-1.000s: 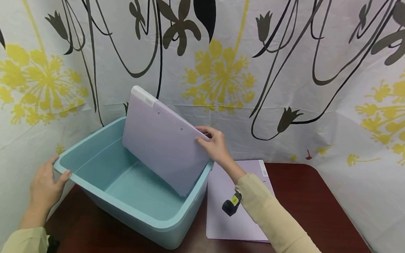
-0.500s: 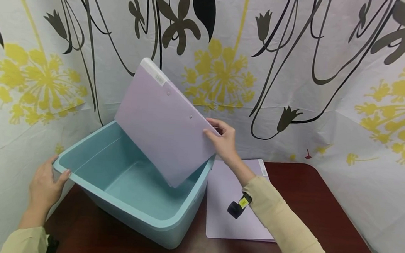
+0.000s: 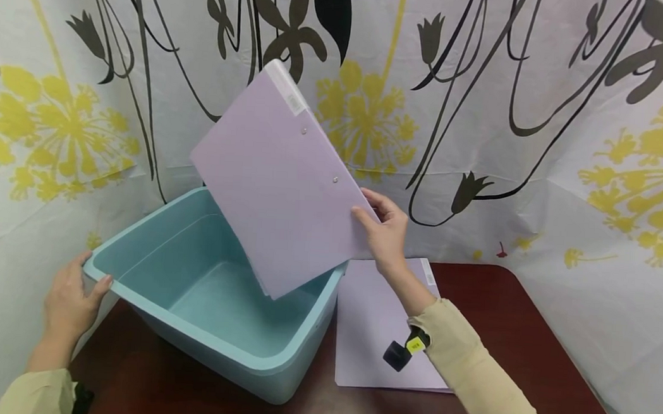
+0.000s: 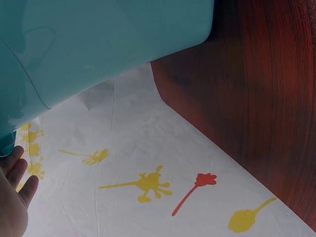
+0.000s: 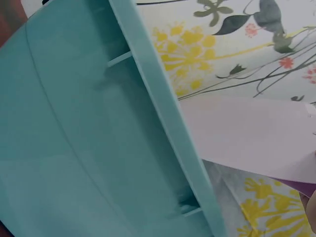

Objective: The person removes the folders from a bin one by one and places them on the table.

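My right hand (image 3: 385, 235) pinches a lilac file folder (image 3: 287, 185) by its edge, thumb on the near face. The folder hangs tilted above the light-blue plastic tub (image 3: 213, 363), its lower corner inside the opening. Two rivets and a label strip show along its upper edge. My left hand (image 3: 69, 302) grips the tub's left rim, thumb on top. In the left wrist view, fingers of that hand (image 4: 15, 197) show at the tub's edge. The folder's pale face (image 5: 247, 133) appears beyond the tub rim in the right wrist view.
On the dark red-brown table (image 3: 504, 357), right of the tub, lies another lilac folder (image 3: 367, 323), seemingly with one more under it. A floral white cloth (image 3: 540, 150) hangs behind and along the sides. Black wrist cameras sit on both wrists.
The right hand has raised the folder up and to the right, out of most of the tub, tilting it more steeply. The left hand has stayed at the rim.
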`<state>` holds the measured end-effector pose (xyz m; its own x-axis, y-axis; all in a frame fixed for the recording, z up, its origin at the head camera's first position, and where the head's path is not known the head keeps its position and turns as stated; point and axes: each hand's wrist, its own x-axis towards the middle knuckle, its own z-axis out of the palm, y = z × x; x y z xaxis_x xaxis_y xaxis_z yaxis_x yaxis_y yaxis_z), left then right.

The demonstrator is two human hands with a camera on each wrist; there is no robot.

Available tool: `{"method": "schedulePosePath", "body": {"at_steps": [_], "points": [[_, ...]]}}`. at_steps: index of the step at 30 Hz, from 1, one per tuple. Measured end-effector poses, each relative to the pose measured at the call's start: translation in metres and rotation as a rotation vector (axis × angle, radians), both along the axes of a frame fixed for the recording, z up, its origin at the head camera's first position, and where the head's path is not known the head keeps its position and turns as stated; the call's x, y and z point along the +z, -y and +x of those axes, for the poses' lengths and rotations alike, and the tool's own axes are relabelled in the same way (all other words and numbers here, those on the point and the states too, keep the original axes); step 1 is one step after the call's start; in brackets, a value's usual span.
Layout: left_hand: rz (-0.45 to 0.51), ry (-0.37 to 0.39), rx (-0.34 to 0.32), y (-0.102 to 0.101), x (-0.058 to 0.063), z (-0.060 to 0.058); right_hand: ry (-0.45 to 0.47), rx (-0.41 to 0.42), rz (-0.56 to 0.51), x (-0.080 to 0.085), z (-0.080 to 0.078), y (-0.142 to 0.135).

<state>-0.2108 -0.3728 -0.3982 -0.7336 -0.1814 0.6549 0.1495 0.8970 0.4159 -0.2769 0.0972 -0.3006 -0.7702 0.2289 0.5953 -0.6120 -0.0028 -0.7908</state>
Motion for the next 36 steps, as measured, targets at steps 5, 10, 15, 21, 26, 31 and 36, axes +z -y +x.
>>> {"method": "schedulePosePath", "body": {"at_steps": [5,10,15,21,26,31,36], "points": [[-0.008,-0.012,-0.004,0.000,0.000,0.000,-0.005,-0.018,-0.076,0.006,0.007,-0.013],[-0.008,-0.017,-0.017,0.000,0.000,-0.001,0.006,-0.046,-0.116,0.010,0.010,-0.028],[-0.004,0.022,-0.004,0.001,0.000,0.001,0.026,-0.076,-0.139,0.010,0.013,-0.041],[-0.009,0.033,0.007,0.002,0.000,0.001,0.044,-0.094,-0.204,0.011,0.018,-0.059],[-0.003,0.015,0.002,0.001,0.000,0.000,0.050,-0.084,-0.308,0.015,0.026,-0.077],[-0.001,0.005,0.001,0.001,0.001,0.000,0.030,-0.083,-0.399,0.020,0.036,-0.096],[0.000,0.015,0.001,0.001,0.001,-0.001,0.010,-0.101,-0.460,0.023,0.044,-0.112]]}}
